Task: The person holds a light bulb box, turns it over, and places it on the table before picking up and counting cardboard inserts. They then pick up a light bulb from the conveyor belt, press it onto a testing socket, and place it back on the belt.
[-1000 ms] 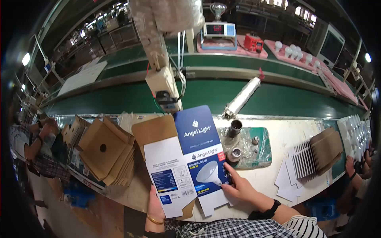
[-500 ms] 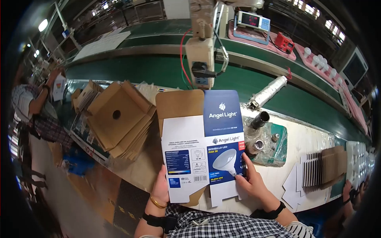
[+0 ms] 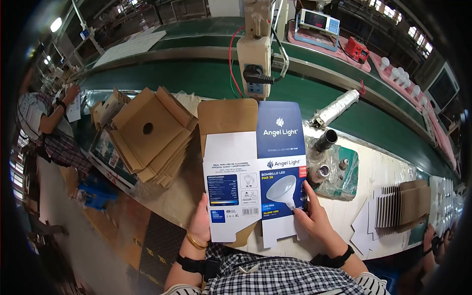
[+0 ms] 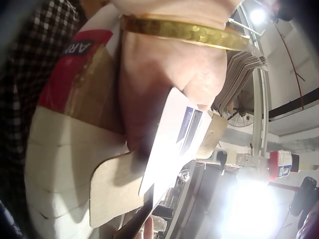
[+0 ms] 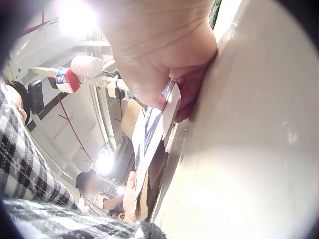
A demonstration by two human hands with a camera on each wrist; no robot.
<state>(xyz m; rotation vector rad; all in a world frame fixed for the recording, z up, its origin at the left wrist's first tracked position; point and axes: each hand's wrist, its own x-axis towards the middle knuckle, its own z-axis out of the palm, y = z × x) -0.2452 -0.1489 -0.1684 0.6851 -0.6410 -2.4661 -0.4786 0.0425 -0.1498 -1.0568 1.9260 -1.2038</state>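
Note:
A printed light bulb box, partly flattened, is held up in front of my body over the table edge. Its white panel and its blue panel with a bulb picture face me, and a brown flap and a blue flap stand up at the top. My left hand grips its left edge, most of the fingers hidden behind the cardboard. At the right edge my right hand pinches the box, thumb on the blue front. In the right wrist view, the fingers curl behind the board, close above the white tabletop.
Brown cardboard pieces, the top one with a round hole, are piled at left. Two dark cylindrical sockets stand on a green plate right of the box. Stacked flat boxes lie farther right. A socket post rises behind; people work on both sides.
The head view has swung left and down, so the bench has shifted in it. The box now looks straighter, no longer tilted. Both hands keep their hold on its edges.

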